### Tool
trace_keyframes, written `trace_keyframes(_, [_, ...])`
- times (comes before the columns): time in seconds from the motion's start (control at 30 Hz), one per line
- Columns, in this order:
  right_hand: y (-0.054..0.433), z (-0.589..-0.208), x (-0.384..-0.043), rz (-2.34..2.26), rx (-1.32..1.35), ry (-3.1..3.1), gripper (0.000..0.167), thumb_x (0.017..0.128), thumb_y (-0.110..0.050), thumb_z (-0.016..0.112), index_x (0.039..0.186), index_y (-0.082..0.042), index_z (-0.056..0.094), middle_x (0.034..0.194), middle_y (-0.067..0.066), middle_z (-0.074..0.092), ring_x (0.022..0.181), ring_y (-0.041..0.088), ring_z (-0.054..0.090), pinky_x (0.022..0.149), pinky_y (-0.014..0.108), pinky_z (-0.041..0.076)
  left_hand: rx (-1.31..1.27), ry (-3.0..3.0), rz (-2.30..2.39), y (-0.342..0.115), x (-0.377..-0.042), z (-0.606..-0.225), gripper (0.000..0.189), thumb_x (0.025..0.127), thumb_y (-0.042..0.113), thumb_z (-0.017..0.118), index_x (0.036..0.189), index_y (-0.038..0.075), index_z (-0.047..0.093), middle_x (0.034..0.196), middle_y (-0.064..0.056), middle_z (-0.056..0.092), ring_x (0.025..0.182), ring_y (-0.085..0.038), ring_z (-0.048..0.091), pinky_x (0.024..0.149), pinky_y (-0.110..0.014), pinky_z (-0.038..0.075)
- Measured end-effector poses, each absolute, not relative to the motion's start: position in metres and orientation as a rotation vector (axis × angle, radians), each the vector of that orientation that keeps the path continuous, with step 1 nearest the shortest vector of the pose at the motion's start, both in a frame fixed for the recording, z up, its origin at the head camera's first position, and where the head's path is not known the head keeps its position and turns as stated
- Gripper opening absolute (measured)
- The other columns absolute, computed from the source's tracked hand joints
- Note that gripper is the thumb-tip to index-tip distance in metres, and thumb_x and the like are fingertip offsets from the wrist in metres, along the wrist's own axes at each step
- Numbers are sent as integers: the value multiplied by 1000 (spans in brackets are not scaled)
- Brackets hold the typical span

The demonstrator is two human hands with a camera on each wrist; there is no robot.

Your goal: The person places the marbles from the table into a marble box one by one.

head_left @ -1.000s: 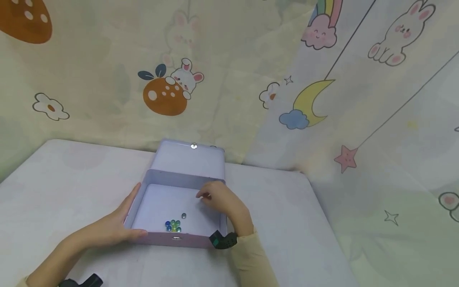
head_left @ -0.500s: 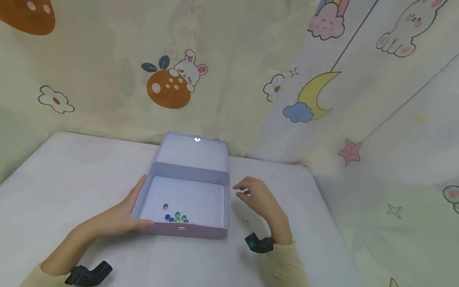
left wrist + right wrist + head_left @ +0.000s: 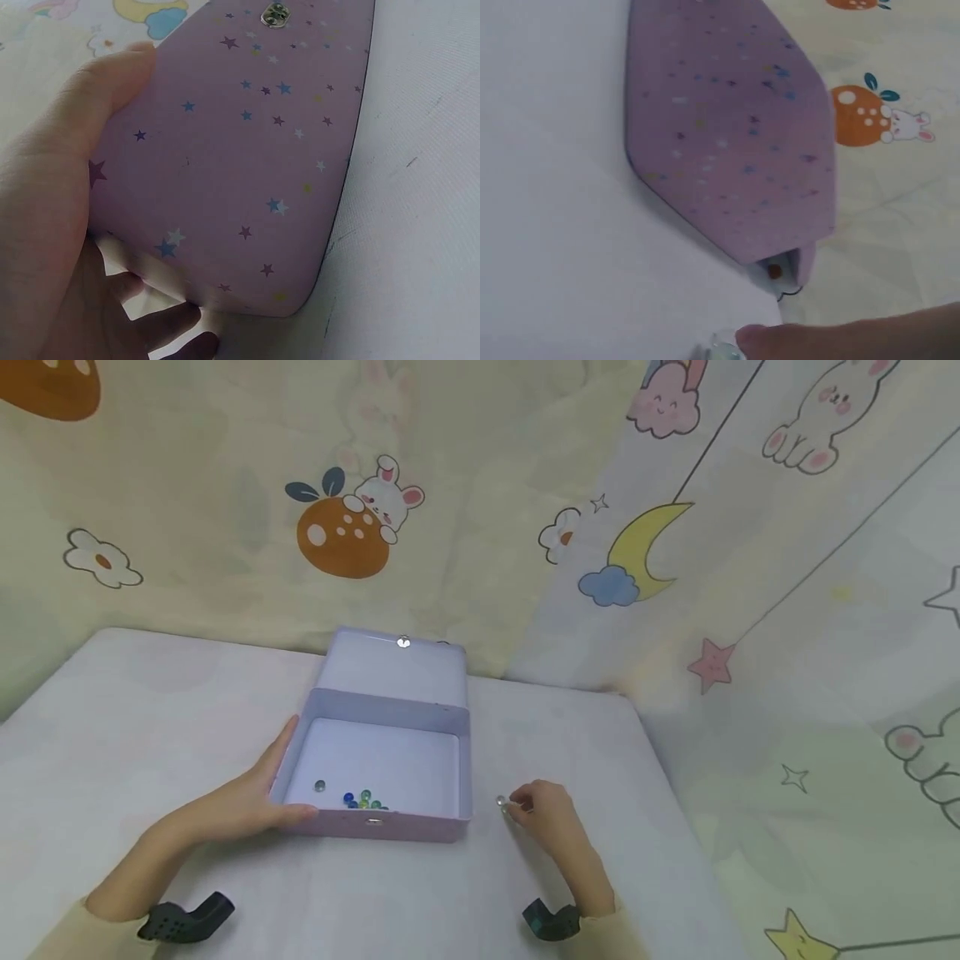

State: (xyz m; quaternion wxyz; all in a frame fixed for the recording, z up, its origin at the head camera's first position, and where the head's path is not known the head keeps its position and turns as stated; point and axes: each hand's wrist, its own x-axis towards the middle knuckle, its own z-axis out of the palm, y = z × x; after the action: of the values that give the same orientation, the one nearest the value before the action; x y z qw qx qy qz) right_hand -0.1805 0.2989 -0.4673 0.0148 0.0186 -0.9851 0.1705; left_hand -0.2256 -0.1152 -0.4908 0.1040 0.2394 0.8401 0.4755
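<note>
In the head view my left hand (image 3: 236, 806) holds the left side of an open lilac tin box (image 3: 375, 828), thumb at the front corner. The left wrist view shows the fingers (image 3: 169, 326) spread along its star-printed wall. Several blue, green and yellowish glass marbles (image 3: 365, 796) cluster near the box's front wall. A greyish marble (image 3: 320, 786) lies apart at the left. To the right of the box, my right hand (image 3: 551, 814) has its fingertips at clear marbles (image 3: 501, 801) on the table; a fingertip (image 3: 754, 341) meets one in the right wrist view.
The box's lid (image 3: 393, 668) is folded back behind it, with a metal clasp (image 3: 403, 642). Beneath is a white-covered table (image 3: 360, 902), backed by a cartoon-printed cloth (image 3: 480, 527). A black wrist camera (image 3: 551, 920) sits on my right wrist.
My right hand has left the box interior, moved right and come down to the clear marbles on the table. The greyish marble has rolled left inside the box. My left hand keeps its hold.
</note>
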Motion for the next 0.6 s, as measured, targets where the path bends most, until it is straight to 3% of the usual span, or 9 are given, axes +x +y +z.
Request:
trace_keyframes(0.3, [288,-481,-183,417,-88,-3083,11,80,-16,73,83,-5,73,76,3,68,71,14,60,66,31,52,705,2470,1421,-114,-224,-492,120,77,35,76,147,36,-22,159,-14,-13,142,-44,2,104,-71,12])
trace_keyframes(0.6, [291,-478,-186,361,-105,-3093,4,81,-7,71,83,-5,73,80,7,70,76,19,64,70,33,54,692,2488,1394,-113,-224,-490,121,77,39,75,147,36,-23,158,-16,-15,143,-47,-2,103,-74,10])
